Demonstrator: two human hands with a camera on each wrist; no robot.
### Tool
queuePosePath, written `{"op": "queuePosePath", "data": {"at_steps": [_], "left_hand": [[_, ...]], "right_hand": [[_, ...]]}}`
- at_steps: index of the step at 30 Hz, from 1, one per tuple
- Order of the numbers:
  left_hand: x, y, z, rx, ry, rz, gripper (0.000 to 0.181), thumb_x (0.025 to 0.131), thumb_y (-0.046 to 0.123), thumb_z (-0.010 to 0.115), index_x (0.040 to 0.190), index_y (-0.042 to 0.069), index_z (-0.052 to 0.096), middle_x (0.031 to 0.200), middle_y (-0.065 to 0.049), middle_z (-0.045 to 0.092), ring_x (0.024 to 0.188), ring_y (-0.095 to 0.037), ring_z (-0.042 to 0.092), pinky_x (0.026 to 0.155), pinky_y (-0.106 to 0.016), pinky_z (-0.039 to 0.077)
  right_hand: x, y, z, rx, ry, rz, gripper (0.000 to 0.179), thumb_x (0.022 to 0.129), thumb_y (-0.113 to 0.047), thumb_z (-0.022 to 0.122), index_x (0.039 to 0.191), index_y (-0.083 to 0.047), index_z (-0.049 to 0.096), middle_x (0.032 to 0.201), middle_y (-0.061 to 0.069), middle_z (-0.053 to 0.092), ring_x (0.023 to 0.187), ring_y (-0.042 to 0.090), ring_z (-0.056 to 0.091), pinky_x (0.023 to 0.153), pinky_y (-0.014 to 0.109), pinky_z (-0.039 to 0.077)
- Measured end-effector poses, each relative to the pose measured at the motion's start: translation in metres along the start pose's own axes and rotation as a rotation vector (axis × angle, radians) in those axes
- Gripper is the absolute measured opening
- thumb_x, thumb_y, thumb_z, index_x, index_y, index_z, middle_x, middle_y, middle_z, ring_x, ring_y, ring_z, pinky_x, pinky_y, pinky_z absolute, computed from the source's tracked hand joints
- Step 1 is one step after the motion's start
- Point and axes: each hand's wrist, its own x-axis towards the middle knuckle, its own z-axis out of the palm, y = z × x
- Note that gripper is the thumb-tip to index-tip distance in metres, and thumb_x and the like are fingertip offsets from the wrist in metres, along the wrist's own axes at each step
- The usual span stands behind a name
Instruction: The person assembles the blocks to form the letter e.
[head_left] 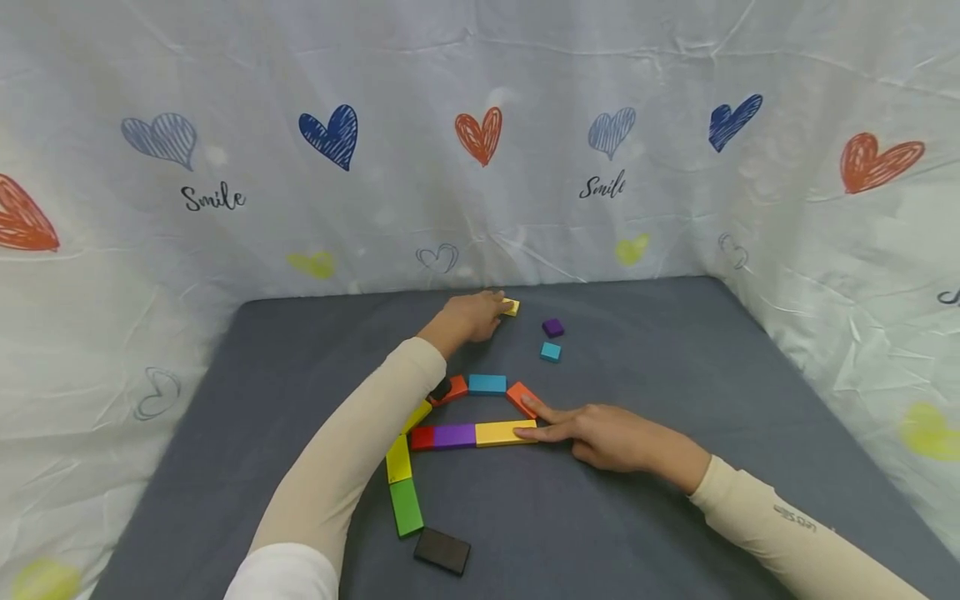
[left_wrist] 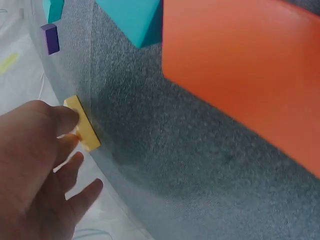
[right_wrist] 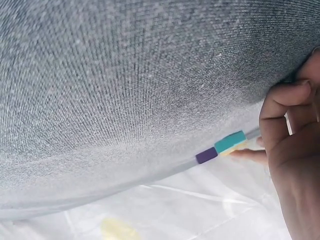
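Note:
At the far side of the table, my left hand [head_left: 471,317] pinches a small pale-yellow block [left_wrist: 86,125] between thumb and forefinger; its other fingers are spread. My right hand [head_left: 611,435] has two fingers stretched out, one touching an orange block [head_left: 519,399] and the other the end of a longer yellow-orange block [head_left: 504,433]. That block lies in a row with a purple block [head_left: 454,436] and a red block [head_left: 422,438]. Behind the row a blue block [head_left: 487,384] and a red-orange block [head_left: 454,390] form an arch, partly covered by my left sleeve.
Down the left side run a yellow block [head_left: 398,459] and a green block [head_left: 407,507]. A black block [head_left: 442,551] lies near the front. Beyond the arch sit loose purple [head_left: 553,327] and light-blue [head_left: 551,352] blocks. A white printed curtain [head_left: 405,200] surrounds the grey tabletop [head_left: 637,533].

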Motion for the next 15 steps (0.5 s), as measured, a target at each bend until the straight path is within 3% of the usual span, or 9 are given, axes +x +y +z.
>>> {"op": "queuePosePath", "data": {"at_steps": [4,8,12,15], "left_hand": [[-0.002,0.0,0.001,0.031,0.012,-0.041,0.052,0.112,0.028,0.053,0.164,0.03,0.043,0.171,0.0,0.035,0.154,-0.023,0.039,0.116,-0.05,0.044],[0.001,-0.003,0.002,0.059,0.053,-0.045,0.047,0.107,0.024,0.064,0.154,0.029,0.057,0.153,-0.002,0.054,0.134,-0.022,0.059,0.104,-0.046,0.053],[0.001,-0.007,0.003,0.063,0.087,-0.031,0.041,0.104,0.018,0.07,0.144,0.026,0.066,0.14,-0.002,0.063,0.122,-0.022,0.065,0.098,-0.043,0.057],[-0.003,-0.011,0.003,0.058,0.113,-0.037,0.038,0.103,0.013,0.07,0.14,0.025,0.069,0.135,-0.001,0.069,0.119,-0.022,0.067,0.096,-0.043,0.058]], "right_hand": [[0.001,0.0,0.0,0.001,-0.001,-0.008,0.091,0.091,0.013,0.057,0.158,-0.047,0.046,0.17,-0.006,0.033,0.061,0.008,0.037,0.05,0.023,0.027],[0.001,0.0,0.001,-0.004,0.004,-0.022,0.09,0.091,0.014,0.057,0.158,-0.046,0.046,0.17,-0.004,0.034,0.065,0.009,0.042,0.05,0.023,0.028],[0.0,0.0,0.0,-0.008,0.017,-0.032,0.09,0.09,0.015,0.058,0.158,-0.044,0.048,0.169,-0.003,0.035,0.07,0.011,0.048,0.05,0.022,0.028],[0.0,0.0,0.0,-0.009,0.022,-0.03,0.09,0.09,0.015,0.057,0.157,-0.044,0.048,0.169,-0.004,0.035,0.067,0.01,0.045,0.051,0.022,0.028]]}}
